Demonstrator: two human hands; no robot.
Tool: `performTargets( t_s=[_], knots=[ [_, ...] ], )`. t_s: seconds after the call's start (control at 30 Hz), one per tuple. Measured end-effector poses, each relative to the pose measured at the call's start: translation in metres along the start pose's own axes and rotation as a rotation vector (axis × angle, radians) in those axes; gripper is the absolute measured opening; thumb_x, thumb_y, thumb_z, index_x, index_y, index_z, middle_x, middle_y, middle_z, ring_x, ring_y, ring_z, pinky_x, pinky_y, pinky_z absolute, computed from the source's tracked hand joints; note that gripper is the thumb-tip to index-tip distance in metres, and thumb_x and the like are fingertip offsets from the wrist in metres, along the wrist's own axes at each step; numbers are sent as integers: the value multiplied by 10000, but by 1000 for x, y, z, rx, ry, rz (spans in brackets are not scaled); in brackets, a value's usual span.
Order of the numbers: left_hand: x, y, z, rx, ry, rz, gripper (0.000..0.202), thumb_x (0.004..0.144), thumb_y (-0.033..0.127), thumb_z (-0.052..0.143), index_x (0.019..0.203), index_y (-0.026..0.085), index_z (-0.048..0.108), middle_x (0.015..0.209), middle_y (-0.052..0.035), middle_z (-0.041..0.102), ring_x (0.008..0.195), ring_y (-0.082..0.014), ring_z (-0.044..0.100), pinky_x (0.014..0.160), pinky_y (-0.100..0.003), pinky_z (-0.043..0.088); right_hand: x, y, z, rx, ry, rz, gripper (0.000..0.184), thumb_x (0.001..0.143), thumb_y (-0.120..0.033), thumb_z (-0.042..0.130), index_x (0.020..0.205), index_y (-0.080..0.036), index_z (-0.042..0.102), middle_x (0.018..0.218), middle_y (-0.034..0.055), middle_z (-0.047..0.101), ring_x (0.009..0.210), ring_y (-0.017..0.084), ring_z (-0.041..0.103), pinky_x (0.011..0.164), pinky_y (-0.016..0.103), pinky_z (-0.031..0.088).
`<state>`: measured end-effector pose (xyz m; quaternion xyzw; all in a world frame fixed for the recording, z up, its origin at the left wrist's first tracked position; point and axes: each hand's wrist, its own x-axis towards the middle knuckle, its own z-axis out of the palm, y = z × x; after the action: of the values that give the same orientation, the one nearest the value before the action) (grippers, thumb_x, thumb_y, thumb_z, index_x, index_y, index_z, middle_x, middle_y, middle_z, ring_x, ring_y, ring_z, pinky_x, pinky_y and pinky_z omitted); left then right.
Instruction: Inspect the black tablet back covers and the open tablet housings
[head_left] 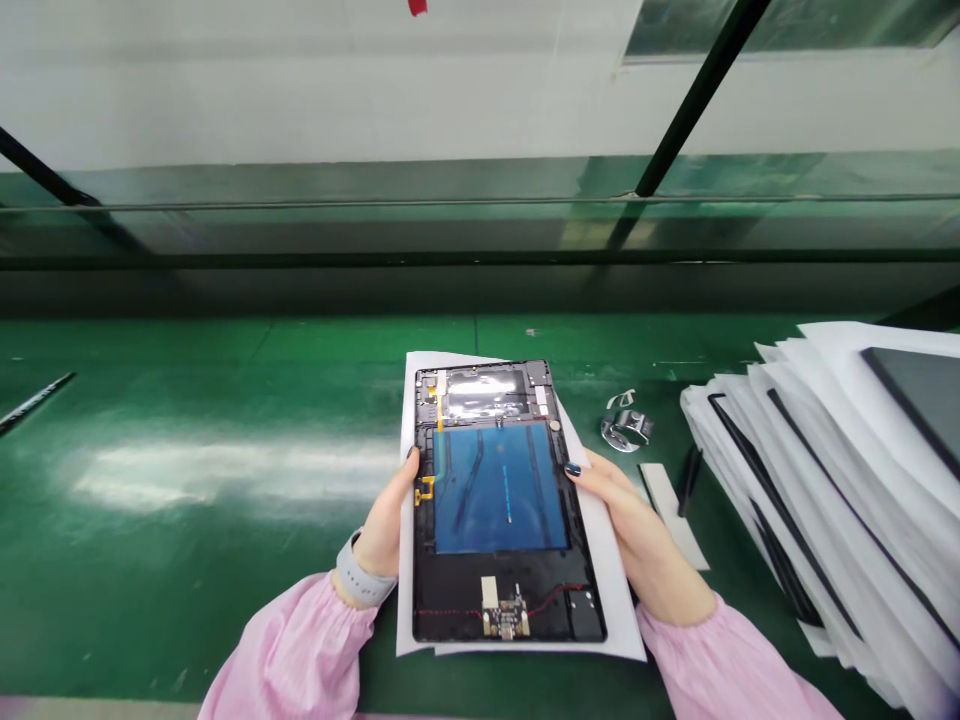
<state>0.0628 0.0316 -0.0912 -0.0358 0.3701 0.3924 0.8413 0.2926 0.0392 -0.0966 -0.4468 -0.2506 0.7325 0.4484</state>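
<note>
An opened tablet, its inside facing up, is held by its two long sides between my hands. It shows a blue film over the middle, a small circuit board with red wires near the bottom, and orange ribbon cables at the left edge. White paper sheets lie beneath it. My left hand grips the left edge, thumb on the frame. My right hand grips the right edge, thumb on top. The fingers under the tablet and sheets are hidden.
To the right leans a stack of white sheets with dark panels between them. Beside my right hand are a silver metal strap-like item, a pale strip and a black tool. A dark strip lies far left on the green table.
</note>
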Motion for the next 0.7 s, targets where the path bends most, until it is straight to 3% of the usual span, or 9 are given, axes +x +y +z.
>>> performTargets(
  t_s=[0.1,0.2,0.3,0.43,0.7],
  knots=[
    [0,-1,-3,16,-19,-6,671,1048,453,215,939,99,775,814,-123,789,995,-292,737,1049,-443,491,0,0,-1,0,24,-21,314,671,-366,879,905,-202,750,759,15,743,679,211,700,614,276,558],
    [3,-1,-8,18,-89,-4,582,1039,454,293,1071,107,758,937,-128,792,1070,-308,708,1064,-470,474,2,1,-1,10,43,-28,319,660,-343,883,917,-199,760,777,7,741,635,171,672,568,234,530],
    [8,1,-16,15,-265,-4,500,1039,393,341,1140,120,748,1037,-118,782,1132,-306,678,1086,-447,453,2,1,-1,9,46,-27,311,664,-338,875,922,-206,765,794,12,739,639,175,669,555,235,523],
    [12,4,-24,10,-479,-51,401,1009,361,479,1214,111,718,1139,-101,755,1115,-280,688,1094,-362,445,-1,-1,1,17,30,-37,301,683,-332,863,950,-229,772,829,11,750,719,185,695,664,244,554],
    [13,6,-22,5,-483,-54,358,988,356,540,1193,136,735,1094,-78,769,1081,-281,703,1115,-360,419,-4,-2,4,56,26,-28,274,724,-291,844,980,-234,761,921,27,767,831,223,719,716,271,559]
  ],
)
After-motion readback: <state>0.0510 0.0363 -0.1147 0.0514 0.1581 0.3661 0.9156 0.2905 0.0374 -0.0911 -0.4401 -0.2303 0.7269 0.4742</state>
